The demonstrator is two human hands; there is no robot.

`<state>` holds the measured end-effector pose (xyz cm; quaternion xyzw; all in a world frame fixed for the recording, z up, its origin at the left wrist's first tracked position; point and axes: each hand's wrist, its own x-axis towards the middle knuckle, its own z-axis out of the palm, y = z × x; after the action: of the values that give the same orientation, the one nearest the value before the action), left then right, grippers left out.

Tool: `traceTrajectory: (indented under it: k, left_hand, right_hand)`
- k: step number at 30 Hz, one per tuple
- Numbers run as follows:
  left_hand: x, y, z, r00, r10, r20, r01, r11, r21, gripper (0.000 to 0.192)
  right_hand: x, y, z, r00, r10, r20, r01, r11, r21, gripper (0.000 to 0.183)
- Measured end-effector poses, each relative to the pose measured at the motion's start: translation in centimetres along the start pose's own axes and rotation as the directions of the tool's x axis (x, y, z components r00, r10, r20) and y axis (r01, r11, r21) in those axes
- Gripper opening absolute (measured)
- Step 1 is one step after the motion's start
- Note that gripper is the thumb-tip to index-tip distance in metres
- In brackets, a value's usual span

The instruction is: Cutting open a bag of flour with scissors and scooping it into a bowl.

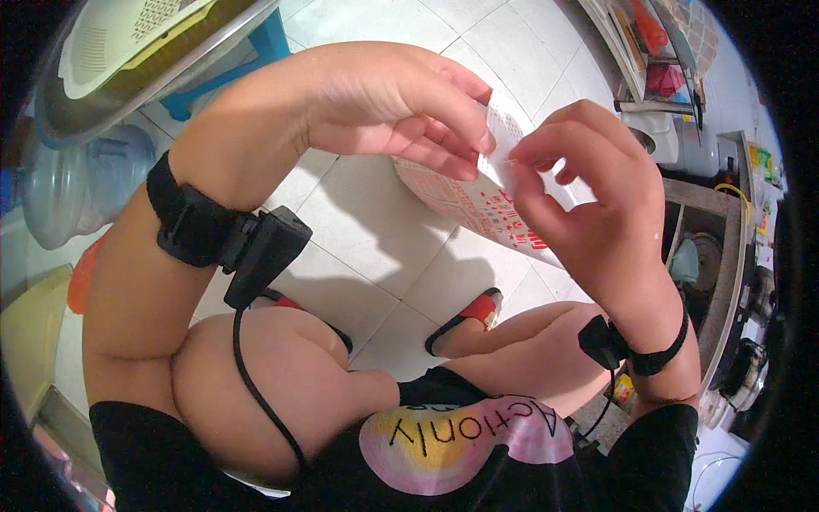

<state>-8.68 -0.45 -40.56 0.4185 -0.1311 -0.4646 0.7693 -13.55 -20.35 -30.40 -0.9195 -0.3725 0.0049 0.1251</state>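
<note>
A white paper or plastic bag with red print (505, 208) hangs between my hands, above the tiled floor. My left hand (416, 112) grips its upper edge between thumb and fingers. On the other side of that edge, my right hand (588, 173) has thumb and forefinger pinched close together at the bag, with what looks like a thin thread at their tips; the other fingers are curled. Whether the right fingertips hold the bag's edge or only the thread cannot be told. The bag's lower part is partly hidden behind my right hand.
A metal basin (256, 22) holding a white plastic basket (96, 61) stands on a blue stool (272, 38) at the upper left. Below it lies a clear water jug (89, 185). Shelves (659, 105) and a stone-edged counter (697, 192) line the right side. Cabled black devices are strapped to both arms.
</note>
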Motion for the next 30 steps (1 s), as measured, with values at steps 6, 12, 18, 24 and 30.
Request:
traceTrajectory:
  k: [6, 12, 18, 24, 30]
  left_hand:
    - [0.2, 0.1, 0.4, 0.998, -0.029, 0.058, 0.027, 0.999, 0.036, 0.086]
    - [-0.2, 0.5, 1.3, 0.998, -0.065, -0.016, 0.065, 0.997, 0.037, 0.087]
    - [0.0, 0.0, 1.0, 0.999, -0.031, 0.021, 0.028, 0.987, 0.161, 0.088]
    - [-0.5, 0.1, 1.5, 1.000, 0.000, 0.014, -0.003, 0.982, 0.188, 0.087]
    - [-0.4, 0.2, 1.4, 1.000, -0.004, -0.016, 0.008, 0.968, 0.251, 0.085]
  right_hand:
    - [-0.4, 0.1, -0.4, 0.936, 0.310, 0.165, -0.351, 0.813, 0.464, 0.007]
    - [-1.5, 0.3, 0.2, 0.901, 0.356, 0.249, -0.432, 0.677, 0.596, 0.004]
    - [-2.3, 0.4, 1.4, 0.917, 0.320, 0.237, -0.386, 0.571, 0.725, 0.007]
    - [-2.3, 0.8, 0.5, 0.904, 0.272, 0.331, -0.424, 0.456, 0.782, 0.005]
    - [-1.4, 1.6, -1.1, 0.864, 0.471, 0.179, -0.498, 0.745, 0.444, 0.011]
